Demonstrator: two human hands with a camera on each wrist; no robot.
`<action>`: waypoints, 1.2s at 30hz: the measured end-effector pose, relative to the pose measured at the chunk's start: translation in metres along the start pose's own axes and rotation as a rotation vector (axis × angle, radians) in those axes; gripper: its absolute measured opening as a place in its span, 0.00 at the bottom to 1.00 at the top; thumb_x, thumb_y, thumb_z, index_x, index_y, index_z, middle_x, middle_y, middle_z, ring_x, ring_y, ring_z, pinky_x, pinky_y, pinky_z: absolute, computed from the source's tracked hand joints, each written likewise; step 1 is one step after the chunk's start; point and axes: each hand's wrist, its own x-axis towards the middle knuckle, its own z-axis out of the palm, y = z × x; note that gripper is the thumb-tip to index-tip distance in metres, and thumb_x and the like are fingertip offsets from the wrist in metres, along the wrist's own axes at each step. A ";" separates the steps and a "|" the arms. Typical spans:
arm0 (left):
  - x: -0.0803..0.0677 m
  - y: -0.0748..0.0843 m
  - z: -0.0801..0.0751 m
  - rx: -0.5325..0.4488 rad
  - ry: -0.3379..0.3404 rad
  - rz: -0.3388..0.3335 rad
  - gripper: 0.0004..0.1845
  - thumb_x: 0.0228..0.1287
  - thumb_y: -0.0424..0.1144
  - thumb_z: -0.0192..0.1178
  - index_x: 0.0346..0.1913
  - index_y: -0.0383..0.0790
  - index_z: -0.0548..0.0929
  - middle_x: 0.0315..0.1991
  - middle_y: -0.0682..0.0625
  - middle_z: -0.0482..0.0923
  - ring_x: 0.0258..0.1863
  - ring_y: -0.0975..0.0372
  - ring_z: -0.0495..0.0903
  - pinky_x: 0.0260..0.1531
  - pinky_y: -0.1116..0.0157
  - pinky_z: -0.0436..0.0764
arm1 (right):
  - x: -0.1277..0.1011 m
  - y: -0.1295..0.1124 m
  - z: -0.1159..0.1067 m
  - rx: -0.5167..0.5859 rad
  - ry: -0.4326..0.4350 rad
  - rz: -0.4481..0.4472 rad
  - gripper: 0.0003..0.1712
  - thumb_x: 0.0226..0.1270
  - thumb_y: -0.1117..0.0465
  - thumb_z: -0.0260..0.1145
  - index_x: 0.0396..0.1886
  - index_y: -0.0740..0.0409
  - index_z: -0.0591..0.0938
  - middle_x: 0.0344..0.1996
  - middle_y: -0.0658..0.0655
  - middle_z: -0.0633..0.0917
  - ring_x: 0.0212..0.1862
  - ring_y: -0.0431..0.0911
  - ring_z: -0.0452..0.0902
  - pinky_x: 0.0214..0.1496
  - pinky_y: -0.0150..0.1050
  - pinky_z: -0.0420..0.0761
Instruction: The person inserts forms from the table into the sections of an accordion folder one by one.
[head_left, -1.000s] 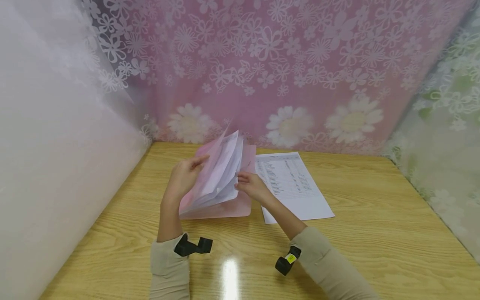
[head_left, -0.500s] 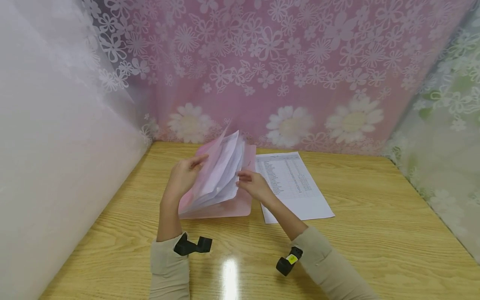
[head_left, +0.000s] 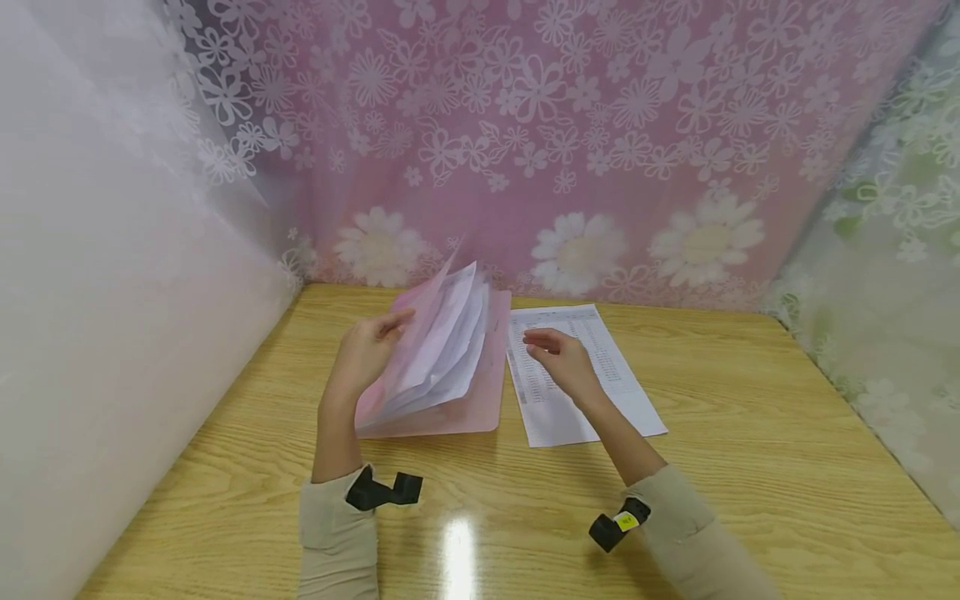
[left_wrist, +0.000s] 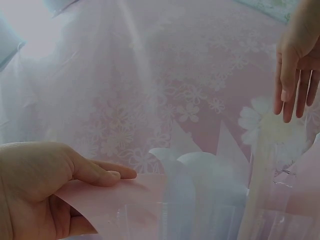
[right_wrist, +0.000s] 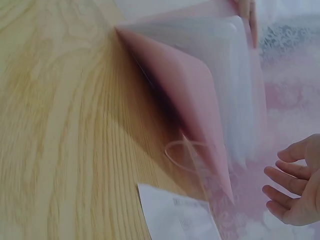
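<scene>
A pink folder (head_left: 489, 400) lies partly opened on the table, with several clear sleeves of white papers (head_left: 450, 367) fanned up inside it. My left hand (head_left: 363, 354) pinches the raised front cover; in the left wrist view the thumb lies on top of the pink cover (left_wrist: 125, 197). My right hand (head_left: 564, 367) hovers above a printed sheet (head_left: 633, 417) right of the folder, holding nothing. Its fingers are loosely bent in the right wrist view, where the hand (right_wrist: 300, 185) stands apart from the folder (right_wrist: 185, 85).
The folder and sheet lie on a wooden table (head_left: 750, 433). A pink floral curtain (head_left: 570, 125) hangs along its back edge. A pale wall (head_left: 150, 292) borders the left side, and a green-white curtain (head_left: 892, 275) the right.
My right hand has left the edge of the sleeves in the folder and moved right, over the printed sheet. The left hand has stayed almost still on the cover.
</scene>
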 end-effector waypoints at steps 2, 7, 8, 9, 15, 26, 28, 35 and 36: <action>0.000 0.000 0.000 -0.001 -0.005 -0.006 0.17 0.68 0.31 0.49 0.58 0.37 0.76 0.52 0.43 0.76 0.26 0.56 0.66 0.32 0.60 0.65 | -0.002 0.006 -0.010 -0.006 0.017 0.018 0.17 0.66 0.63 0.59 0.54 0.63 0.77 0.48 0.60 0.80 0.53 0.52 0.72 0.57 0.46 0.66; -0.001 0.000 0.000 0.013 0.001 0.008 0.17 0.68 0.31 0.49 0.58 0.37 0.77 0.52 0.42 0.76 0.23 0.57 0.64 0.29 0.61 0.65 | -0.007 0.028 -0.033 -0.047 0.066 0.052 0.18 0.66 0.62 0.59 0.54 0.64 0.77 0.49 0.62 0.80 0.53 0.53 0.72 0.56 0.46 0.67; -0.001 0.000 0.000 0.015 0.003 0.010 0.17 0.68 0.31 0.49 0.57 0.37 0.77 0.52 0.42 0.76 0.23 0.58 0.63 0.29 0.61 0.65 | -0.009 0.033 -0.037 -0.064 0.076 0.054 0.18 0.66 0.61 0.59 0.54 0.64 0.77 0.49 0.62 0.80 0.53 0.53 0.72 0.56 0.46 0.67; -0.001 0.000 0.000 0.015 0.004 0.011 0.17 0.68 0.31 0.49 0.57 0.37 0.77 0.52 0.42 0.76 0.22 0.58 0.62 0.28 0.62 0.64 | -0.011 0.039 -0.041 -0.070 0.085 0.057 0.18 0.66 0.62 0.59 0.54 0.65 0.76 0.49 0.63 0.79 0.53 0.53 0.72 0.56 0.46 0.67; -0.001 0.000 0.000 0.009 0.001 0.004 0.17 0.68 0.31 0.49 0.57 0.37 0.77 0.52 0.42 0.76 0.20 0.58 0.59 0.25 0.62 0.63 | -0.024 0.069 -0.064 -0.121 0.140 0.092 0.19 0.66 0.63 0.59 0.53 0.69 0.76 0.49 0.67 0.79 0.53 0.57 0.72 0.53 0.48 0.70; -0.001 0.003 0.001 0.012 -0.001 0.010 0.17 0.68 0.31 0.48 0.58 0.37 0.76 0.52 0.42 0.76 0.19 0.58 0.59 0.25 0.61 0.64 | -0.045 0.098 -0.087 -0.161 0.215 0.217 0.20 0.65 0.66 0.58 0.53 0.73 0.74 0.50 0.71 0.76 0.53 0.62 0.71 0.53 0.51 0.68; -0.001 0.004 0.001 0.011 -0.002 0.015 0.17 0.68 0.31 0.49 0.58 0.36 0.76 0.51 0.41 0.76 0.20 0.58 0.59 0.25 0.61 0.63 | -0.047 0.102 -0.088 -0.180 0.224 0.235 0.20 0.65 0.65 0.58 0.53 0.72 0.74 0.50 0.72 0.75 0.53 0.62 0.70 0.53 0.52 0.68; -0.002 0.005 0.001 0.022 -0.003 0.013 0.17 0.68 0.31 0.49 0.57 0.36 0.77 0.51 0.41 0.77 0.20 0.58 0.60 0.28 0.61 0.64 | -0.055 0.115 -0.088 -0.198 0.248 0.271 0.21 0.66 0.62 0.56 0.55 0.71 0.74 0.52 0.71 0.74 0.54 0.62 0.69 0.53 0.52 0.67; -0.001 0.005 0.001 0.022 -0.002 0.015 0.17 0.68 0.31 0.49 0.57 0.36 0.77 0.50 0.41 0.77 0.20 0.58 0.60 0.28 0.61 0.64 | -0.055 0.116 -0.088 -0.202 0.253 0.265 0.21 0.66 0.62 0.57 0.55 0.71 0.74 0.52 0.71 0.74 0.54 0.62 0.69 0.53 0.52 0.67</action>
